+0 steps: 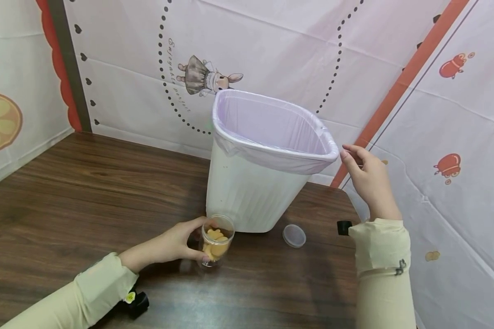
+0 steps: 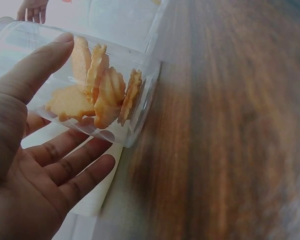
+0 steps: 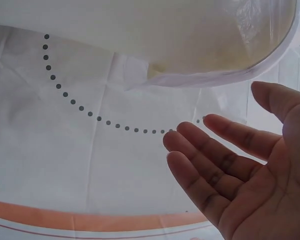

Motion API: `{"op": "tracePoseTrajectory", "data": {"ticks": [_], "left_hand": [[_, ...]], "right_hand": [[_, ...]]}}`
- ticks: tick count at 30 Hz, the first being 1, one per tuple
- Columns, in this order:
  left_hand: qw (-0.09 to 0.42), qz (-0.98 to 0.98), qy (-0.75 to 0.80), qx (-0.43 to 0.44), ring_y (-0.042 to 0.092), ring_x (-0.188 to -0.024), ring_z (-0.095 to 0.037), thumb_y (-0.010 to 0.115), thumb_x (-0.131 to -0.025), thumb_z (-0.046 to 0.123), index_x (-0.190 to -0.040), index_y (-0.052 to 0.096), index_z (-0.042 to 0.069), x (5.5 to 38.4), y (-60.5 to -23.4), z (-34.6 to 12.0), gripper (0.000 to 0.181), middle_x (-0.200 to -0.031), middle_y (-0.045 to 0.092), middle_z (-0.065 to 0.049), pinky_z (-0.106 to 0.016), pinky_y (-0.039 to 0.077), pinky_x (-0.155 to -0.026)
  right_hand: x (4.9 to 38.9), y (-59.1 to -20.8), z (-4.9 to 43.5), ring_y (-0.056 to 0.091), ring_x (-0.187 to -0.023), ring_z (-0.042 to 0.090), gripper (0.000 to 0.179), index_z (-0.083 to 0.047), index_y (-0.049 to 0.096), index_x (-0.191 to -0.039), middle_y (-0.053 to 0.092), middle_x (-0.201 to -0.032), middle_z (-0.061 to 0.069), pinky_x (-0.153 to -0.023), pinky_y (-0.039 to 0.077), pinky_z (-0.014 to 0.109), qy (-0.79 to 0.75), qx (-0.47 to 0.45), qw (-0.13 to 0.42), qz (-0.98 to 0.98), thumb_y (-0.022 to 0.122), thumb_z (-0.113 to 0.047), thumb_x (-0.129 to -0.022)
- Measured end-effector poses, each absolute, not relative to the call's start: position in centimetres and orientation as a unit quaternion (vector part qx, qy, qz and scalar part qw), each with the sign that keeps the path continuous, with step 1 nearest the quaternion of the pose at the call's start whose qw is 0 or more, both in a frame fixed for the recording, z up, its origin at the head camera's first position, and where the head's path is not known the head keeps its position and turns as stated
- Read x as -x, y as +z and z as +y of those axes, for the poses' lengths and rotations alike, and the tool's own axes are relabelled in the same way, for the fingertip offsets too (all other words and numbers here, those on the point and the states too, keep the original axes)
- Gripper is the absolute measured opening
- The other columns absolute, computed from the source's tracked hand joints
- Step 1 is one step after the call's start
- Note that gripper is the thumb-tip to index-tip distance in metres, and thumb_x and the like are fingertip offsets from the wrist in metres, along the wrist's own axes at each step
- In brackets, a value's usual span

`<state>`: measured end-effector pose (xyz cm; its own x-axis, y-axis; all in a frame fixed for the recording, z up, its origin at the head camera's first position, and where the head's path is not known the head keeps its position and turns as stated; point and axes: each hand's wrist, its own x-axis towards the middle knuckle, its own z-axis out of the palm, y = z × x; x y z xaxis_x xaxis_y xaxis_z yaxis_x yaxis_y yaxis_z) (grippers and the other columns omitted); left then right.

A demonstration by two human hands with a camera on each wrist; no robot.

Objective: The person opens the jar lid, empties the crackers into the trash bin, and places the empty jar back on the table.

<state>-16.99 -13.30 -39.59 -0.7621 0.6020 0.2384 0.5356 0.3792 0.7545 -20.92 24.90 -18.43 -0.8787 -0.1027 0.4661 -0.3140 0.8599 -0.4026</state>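
Observation:
My left hand (image 1: 174, 242) holds a clear plastic jar (image 1: 224, 225) upright by its side, thumb in front and fingers behind. Several yellow cookies (image 2: 97, 87) with wavy edges lie in the lower part of the jar, whose top is uncovered. At the right end of the bin's rim is my right hand (image 1: 368, 178), holding nothing, its fingers loosely bent in the right wrist view. The white trash bin (image 1: 247, 187) stands behind the jar. A pale purple bag (image 1: 267, 119) lines it and folds over the rim. A round clear lid (image 1: 294, 236) lies right of the bin's base.
Everything stands on a dark brown wooden table (image 1: 107, 196). White printed cloth (image 1: 292, 45) hangs behind the bin and along the right side. Black wrist straps show at both forearms.

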Motion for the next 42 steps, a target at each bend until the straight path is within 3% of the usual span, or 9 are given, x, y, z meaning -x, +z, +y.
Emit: {"op": "tracePoseTrajectory", "data": {"ticks": [5,8,11,15,19,25,34,38,42], "left_hand": [[0.037,0.83,0.44,-0.341,0.061,-0.105,-0.018,0.076,-0.077,0.049,-0.134,0.047,0.02,16.9,-39.6,-13.3,0.071,-0.119,0.062,0.003,-0.036,0.051,-0.089],[0.036,0.831,0.438,-0.34,0.06,-0.104,-0.017,0.076,-0.076,0.049,-0.134,0.046,0.02,16.9,-39.7,-13.3,0.071,-0.119,0.062,0.003,-0.035,0.051,-0.089],[0.035,0.832,0.437,-0.34,0.061,-0.103,-0.016,0.076,-0.076,0.048,-0.134,0.046,0.02,16.9,-39.7,-13.3,0.071,-0.119,0.062,0.003,-0.034,0.051,-0.089],[0.034,0.832,0.439,-0.339,0.061,-0.103,-0.016,0.077,-0.076,0.048,-0.134,0.047,0.02,16.9,-39.6,-13.3,0.071,-0.118,0.062,0.003,-0.035,0.051,-0.089],[0.035,0.83,0.441,-0.339,0.061,-0.103,-0.017,0.077,-0.076,0.048,-0.134,0.047,0.019,16.9,-39.6,-13.3,0.071,-0.118,0.062,0.002,-0.037,0.051,-0.089],[0.036,0.83,0.442,-0.338,0.06,-0.101,-0.015,0.077,-0.076,0.047,-0.134,0.047,0.018,16.7,-39.5,-13.3,0.071,-0.119,0.062,0.002,-0.035,0.051,-0.088],[0.039,0.825,0.449,-0.341,0.062,-0.1,-0.015,0.077,-0.076,0.047,-0.134,0.047,0.019,16.7,-39.6,-13.3,0.07,-0.116,0.063,0.002,-0.035,0.051,-0.088],[0.036,0.827,0.447,-0.339,0.062,-0.1,-0.014,0.077,-0.076,0.047,-0.134,0.047,0.018,16.7,-39.6,-13.3,0.072,-0.117,0.063,0.002,-0.034,0.051,-0.088],[0.035,0.828,0.446,-0.339,0.061,-0.101,-0.014,0.077,-0.076,0.047,-0.136,0.046,0.017,16.7,-39.7,-13.3,0.074,-0.118,0.062,0.001,-0.034,0.051,-0.089]], "right_hand": [[21.5,-17.6,24.5,0.059,-0.111,0.04,0.052,-0.004,0.051,-0.137,0.062,-0.123,0.026,-0.091,0.044,0.055,0.239,-0.112,0.216,-0.94,0.039,-0.04,-0.102],[21.9,-17.1,24.3,0.064,-0.098,0.016,0.052,-0.005,0.052,-0.136,0.064,-0.121,0.022,-0.085,0.049,0.032,0.254,-0.114,0.207,-0.938,0.041,-0.042,-0.101],[22.3,-16.7,24.2,0.056,-0.084,-0.008,0.052,-0.005,0.053,-0.136,0.063,-0.121,0.021,-0.076,0.044,0.011,0.277,-0.122,0.195,-0.933,0.041,-0.042,-0.101],[23.0,-16.1,24.0,0.05,-0.08,-0.018,0.052,-0.003,0.053,-0.135,0.061,-0.122,0.023,-0.074,0.044,0.007,0.287,-0.133,0.183,-0.931,0.044,-0.041,-0.1],[23.7,-15.4,23.7,0.055,-0.082,-0.011,0.056,-0.006,0.051,-0.137,0.062,-0.124,0.021,-0.084,0.048,0.021,0.271,-0.124,0.166,-0.94,0.044,-0.045,-0.099],[24.4,-14.5,23.2,0.059,-0.107,0.024,0.063,-0.011,0.045,-0.143,0.057,-0.134,0.016,-0.1,0.043,0.049,0.27,-0.104,0.113,-0.951,0.043,-0.054,-0.097],[26.1,-13.8,22.6,0.053,-0.121,0.032,0.059,-0.009,0.042,-0.144,0.052,-0.139,0.02,-0.103,0.041,0.05,0.261,-0.111,0.079,-0.956,0.046,-0.045,-0.098],[26.6,-13.8,22.5,0.057,-0.115,0.032,0.059,-0.01,0.04,-0.146,0.054,-0.135,0.023,-0.099,0.044,0.049,0.251,-0.12,0.063,-0.958,0.047,-0.044,-0.098],[27.0,-14.0,22.7,0.063,-0.101,0.022,0.06,-0.012,0.038,-0.147,0.058,-0.131,0.024,-0.095,0.046,0.046,0.243,-0.13,0.054,-0.96,0.048,-0.044,-0.098]]}}
